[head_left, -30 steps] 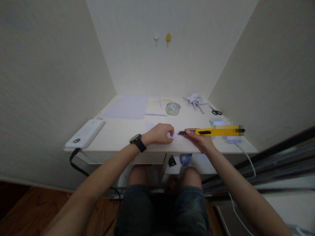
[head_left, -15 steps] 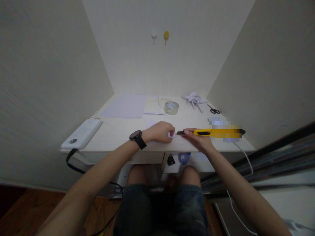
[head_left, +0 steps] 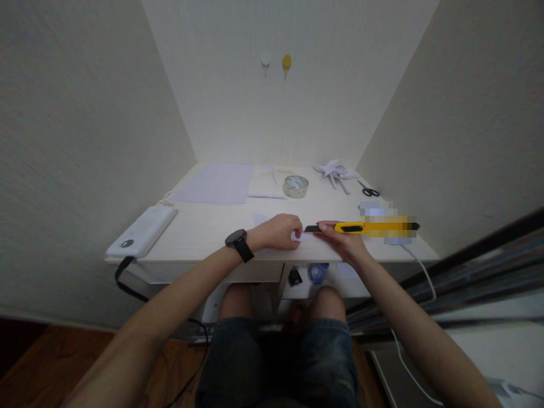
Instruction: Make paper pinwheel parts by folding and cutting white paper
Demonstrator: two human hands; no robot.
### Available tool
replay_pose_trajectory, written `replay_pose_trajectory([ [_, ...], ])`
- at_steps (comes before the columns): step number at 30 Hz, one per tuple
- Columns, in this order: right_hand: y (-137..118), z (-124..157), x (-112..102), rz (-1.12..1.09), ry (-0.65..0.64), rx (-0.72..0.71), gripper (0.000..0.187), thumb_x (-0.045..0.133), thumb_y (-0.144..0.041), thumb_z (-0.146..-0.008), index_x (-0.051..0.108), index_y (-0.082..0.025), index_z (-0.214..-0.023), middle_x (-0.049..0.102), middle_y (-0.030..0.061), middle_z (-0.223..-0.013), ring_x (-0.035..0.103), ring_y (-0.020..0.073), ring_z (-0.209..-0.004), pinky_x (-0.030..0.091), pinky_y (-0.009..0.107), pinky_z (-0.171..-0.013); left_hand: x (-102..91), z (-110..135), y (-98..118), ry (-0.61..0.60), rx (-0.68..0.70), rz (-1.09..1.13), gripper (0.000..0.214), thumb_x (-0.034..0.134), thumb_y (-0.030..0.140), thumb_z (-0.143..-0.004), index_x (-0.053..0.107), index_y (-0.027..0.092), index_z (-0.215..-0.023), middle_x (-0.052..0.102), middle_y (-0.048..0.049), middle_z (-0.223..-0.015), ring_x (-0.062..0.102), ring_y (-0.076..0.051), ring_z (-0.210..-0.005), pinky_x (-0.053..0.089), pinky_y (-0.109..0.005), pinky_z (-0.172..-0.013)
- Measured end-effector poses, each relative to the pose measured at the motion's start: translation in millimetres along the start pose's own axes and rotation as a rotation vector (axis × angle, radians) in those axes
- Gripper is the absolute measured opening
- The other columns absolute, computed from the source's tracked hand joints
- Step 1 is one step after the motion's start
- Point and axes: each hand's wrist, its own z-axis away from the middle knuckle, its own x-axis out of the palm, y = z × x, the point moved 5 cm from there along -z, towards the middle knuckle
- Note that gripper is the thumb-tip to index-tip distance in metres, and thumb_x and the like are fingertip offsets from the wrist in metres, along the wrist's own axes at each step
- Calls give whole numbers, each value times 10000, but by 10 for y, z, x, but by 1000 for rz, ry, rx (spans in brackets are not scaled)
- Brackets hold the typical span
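Near the desk's front edge, my left hand [head_left: 284,231] is closed on a piece of white paper [head_left: 260,218]; part of the paper shows behind the hand and a bit sticks out by the fingertips. My right hand [head_left: 343,239] grips a yellow utility knife [head_left: 351,228] by its front end. The knife lies level, its dark blade [head_left: 313,229] out and pointing left, with the tip close to my left fingers. I cannot tell whether the blade touches the paper. A black watch [head_left: 239,243] is on my left wrist.
On the white desk [head_left: 204,226] are paper sheets [head_left: 216,182], a clear tape roll [head_left: 296,186], a folded paper pinwheel shape [head_left: 335,170] and black scissors [head_left: 369,190]. A white power bank [head_left: 142,231] stands at the left edge. A bottle [head_left: 318,273] is on the shelf below.
My left hand has tilted and lowered slightly, and the paper under it has shifted a little. The right hand and utility knife have hardly moved.
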Motion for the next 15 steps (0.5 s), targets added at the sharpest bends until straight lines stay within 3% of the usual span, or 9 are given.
replay_pose_trajectory([
  [7, -57, 34, 18, 118, -83, -23, 363, 909, -463, -567, 797, -216, -808, 781, 60, -886, 705, 248, -907, 527, 424, -957, -19, 73, -54, 109, -14, 172, 97, 691, 169, -740, 698, 164, -837, 719, -41, -925, 657, -170, -877, 487, -286, -848],
  [11, -20, 23, 27, 102, -75, -3, 383, 924, -465, -529, 793, -218, -790, 773, 43, -814, 705, 224, -806, 558, 419, -900, -45, 99, -112, 134, -66, 272, 165, 728, 212, -726, 710, 167, -883, 730, -35, -946, 667, -180, -903, 489, -299, -856],
  [15, -5, 11, 46, 52, -59, 17, 374, 928, -450, -536, 789, -217, -794, 771, 37, -810, 715, 211, -760, 575, 410, -871, -26, 92, -128, 116, -124, 235, 269, 773, 292, -705, 692, 174, -933, 726, -38, -980, 666, -201, -919, 486, -312, -850],
])
